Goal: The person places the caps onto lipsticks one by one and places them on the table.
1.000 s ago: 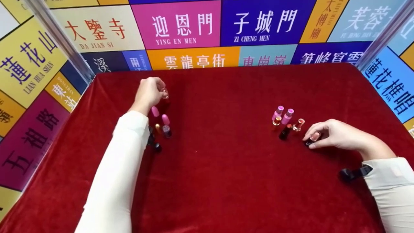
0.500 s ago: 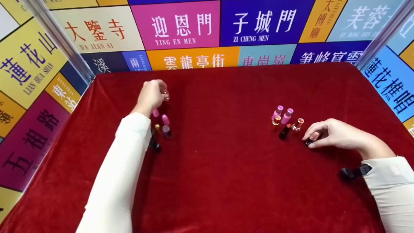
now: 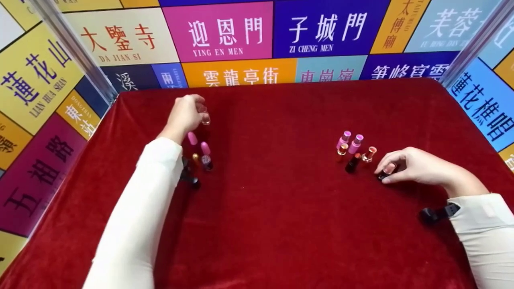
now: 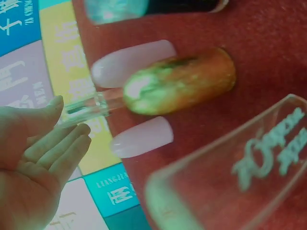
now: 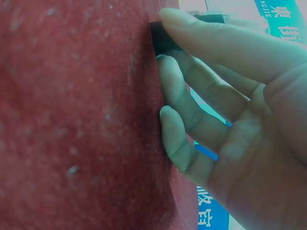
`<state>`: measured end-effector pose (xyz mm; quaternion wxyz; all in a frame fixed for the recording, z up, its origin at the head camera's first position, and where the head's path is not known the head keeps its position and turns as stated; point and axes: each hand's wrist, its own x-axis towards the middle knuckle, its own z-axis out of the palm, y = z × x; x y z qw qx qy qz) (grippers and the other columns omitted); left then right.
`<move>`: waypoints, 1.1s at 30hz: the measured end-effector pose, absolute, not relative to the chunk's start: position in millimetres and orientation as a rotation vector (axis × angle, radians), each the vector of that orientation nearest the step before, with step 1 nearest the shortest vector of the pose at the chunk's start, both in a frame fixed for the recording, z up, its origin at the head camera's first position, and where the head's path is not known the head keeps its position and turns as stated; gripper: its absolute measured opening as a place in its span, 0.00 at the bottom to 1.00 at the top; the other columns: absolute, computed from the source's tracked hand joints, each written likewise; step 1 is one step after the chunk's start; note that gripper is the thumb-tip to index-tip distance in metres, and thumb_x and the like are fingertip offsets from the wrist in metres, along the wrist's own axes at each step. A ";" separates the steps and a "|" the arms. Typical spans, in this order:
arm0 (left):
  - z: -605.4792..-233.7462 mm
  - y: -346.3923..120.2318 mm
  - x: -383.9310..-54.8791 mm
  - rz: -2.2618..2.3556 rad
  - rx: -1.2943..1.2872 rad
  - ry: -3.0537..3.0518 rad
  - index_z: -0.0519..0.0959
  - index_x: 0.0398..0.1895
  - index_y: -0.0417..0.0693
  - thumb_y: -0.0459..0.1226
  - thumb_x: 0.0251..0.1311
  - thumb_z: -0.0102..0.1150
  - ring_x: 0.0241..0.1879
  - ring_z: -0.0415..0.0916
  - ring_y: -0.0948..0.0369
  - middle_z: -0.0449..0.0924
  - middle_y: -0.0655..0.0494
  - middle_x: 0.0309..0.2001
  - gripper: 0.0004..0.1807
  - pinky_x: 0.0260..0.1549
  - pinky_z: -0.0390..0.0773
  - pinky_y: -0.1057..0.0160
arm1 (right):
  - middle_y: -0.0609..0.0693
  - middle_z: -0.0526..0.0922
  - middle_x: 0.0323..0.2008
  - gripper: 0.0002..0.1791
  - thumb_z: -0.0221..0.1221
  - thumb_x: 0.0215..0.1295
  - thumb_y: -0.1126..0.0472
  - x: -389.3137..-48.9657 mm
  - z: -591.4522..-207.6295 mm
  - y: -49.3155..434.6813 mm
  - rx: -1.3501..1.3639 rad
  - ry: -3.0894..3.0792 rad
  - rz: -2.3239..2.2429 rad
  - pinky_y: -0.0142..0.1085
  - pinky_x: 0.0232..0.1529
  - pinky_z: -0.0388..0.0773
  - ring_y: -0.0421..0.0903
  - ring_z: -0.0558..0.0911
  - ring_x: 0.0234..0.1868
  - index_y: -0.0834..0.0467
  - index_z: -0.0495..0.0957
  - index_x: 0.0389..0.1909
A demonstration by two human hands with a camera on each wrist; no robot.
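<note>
At the far left of the table, my left hand pinches a small clear cap between thumb and fingers. Nearer me stand two pink caps, a gold cap and a dark cap with a pale top. A clear cap with white lettering shows large in the left wrist view; my sleeve hides it in the head view. On the right, my right hand grips an uncapped lipstick, black-based with a pinkish-nude tip. Its base is at the cloth.
Left of my right hand stand two pink lipsticks, a gold lipstick, a black lipstick with a red tip and a gold-rimmed clear one. Red cloth covers the table. Printed panels rise behind it.
My left hand dipped slightly toward me and has moved back, with the clear cap still pinched. The right hand and its lipstick stay practically in place.
</note>
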<state>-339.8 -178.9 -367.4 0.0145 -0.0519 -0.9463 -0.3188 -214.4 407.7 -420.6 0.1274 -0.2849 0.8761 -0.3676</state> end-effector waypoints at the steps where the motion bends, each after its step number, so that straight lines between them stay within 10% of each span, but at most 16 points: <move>1: -364.0 -178.8 -338.3 -1.009 -0.162 -2.945 0.77 0.67 0.31 0.28 0.68 0.68 0.60 0.83 0.45 0.85 0.36 0.58 0.24 0.67 0.76 0.51 | 0.45 0.86 0.33 0.12 0.77 0.57 0.71 -214.2 -420.3 407.7 -0.824 2.552 -1.070 0.24 0.35 0.78 0.35 0.81 0.34 0.58 0.91 0.41; 12: -327.5 -185.1 -303.4 -1.178 -0.164 -2.752 0.78 0.68 0.35 0.33 0.70 0.69 0.63 0.82 0.46 0.83 0.37 0.62 0.25 0.66 0.78 0.54 | 0.46 0.86 0.33 0.12 0.78 0.56 0.70 -213.8 -419.5 408.1 -0.801 2.571 -1.048 0.24 0.36 0.78 0.35 0.81 0.35 0.56 0.91 0.41; 33: -356.9 -208.3 -180.9 -0.740 -0.831 -2.717 0.91 0.36 0.40 0.27 0.54 0.80 0.31 0.85 0.55 0.88 0.47 0.33 0.07 0.35 0.87 0.51 | 0.45 0.84 0.30 0.12 0.77 0.56 0.71 -210.3 -420.9 407.6 -0.812 2.596 -1.049 0.24 0.36 0.77 0.37 0.80 0.33 0.56 0.91 0.40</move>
